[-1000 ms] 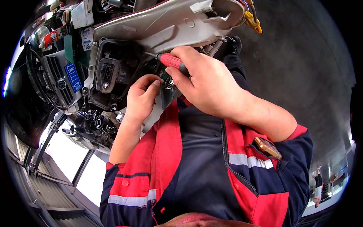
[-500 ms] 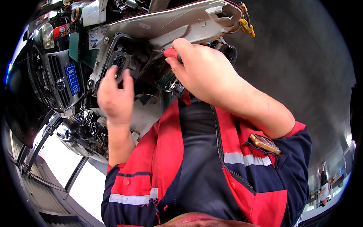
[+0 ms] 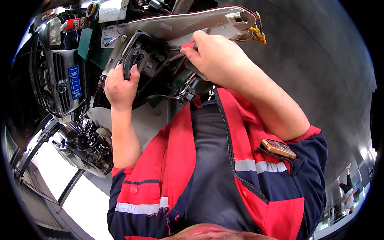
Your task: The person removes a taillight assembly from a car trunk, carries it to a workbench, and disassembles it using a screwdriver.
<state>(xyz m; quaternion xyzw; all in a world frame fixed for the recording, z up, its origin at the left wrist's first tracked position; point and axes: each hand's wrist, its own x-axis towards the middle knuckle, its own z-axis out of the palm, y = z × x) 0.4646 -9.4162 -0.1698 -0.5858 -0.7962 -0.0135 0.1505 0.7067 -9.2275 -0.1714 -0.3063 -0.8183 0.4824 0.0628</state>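
A large car panel [image 3: 188, 25] lies in front of me, its pale inner side facing up and its far edge dark red. Set in its left end is a black housing [image 3: 154, 56] with a black oval-rimmed part [image 3: 137, 58]. My left hand [image 3: 121, 89] pinches the near end of that oval part between thumb and fingers. My right hand [image 3: 220, 54] is closed around a screwdriver with a red and black handle [image 3: 188, 46]. Its shaft points left toward the housing; where the tip ends, I cannot make out.
To the left stands a grey car front [image 3: 64, 80] with a blue plate. A red spray can [image 3: 77, 25], a roll of tape [image 3: 91, 9] and a pen on paper [image 3: 112, 37] lie beyond the panel. Yellow connectors [image 3: 259, 36] hang at its right end. An engine [image 3: 94, 140] sits lower left.
My left hand has moved up slightly and closed on the black oval part. My right hand has shifted a little up and right with the screwdriver. The whole view has turned slightly.
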